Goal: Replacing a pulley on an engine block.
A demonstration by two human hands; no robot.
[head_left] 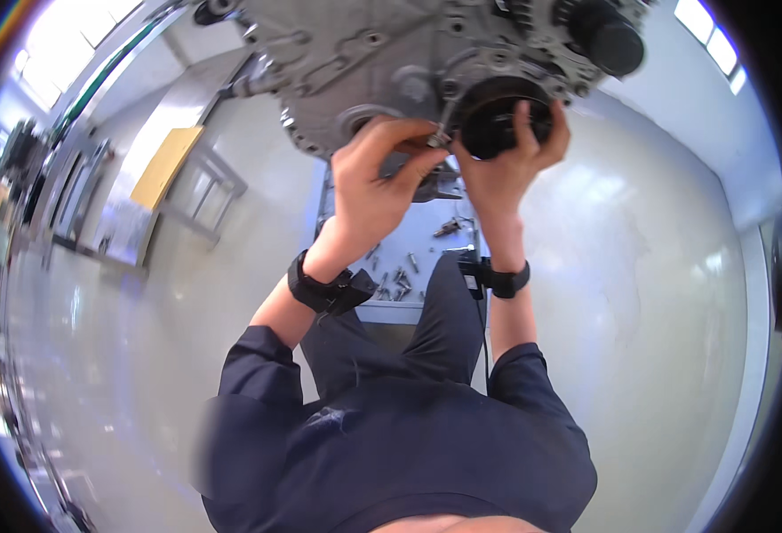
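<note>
A grey metal engine block (347, 62) fills the top of the view, in front of me. My left hand (373, 173) is raised to its lower edge, thumb and fingers pinched on a small silver bolt (439, 138). Just right of it is a black round pulley (484, 124) set in the engine's face. My right hand (505, 178) grips the pulley's lower right side with bent fingers, its thumb close to the bolt. The bolt's far end and part of the pulley are hidden by my fingers.
Below the engine, between my knees, a pale tray table (391, 313) carries several loose bolts (402, 282) and a larger metal fitting (448, 228). A black cylinder (611, 40) juts from the engine's upper right. At the left stands a metal workbench (124, 226) with a yellow board (165, 167).
</note>
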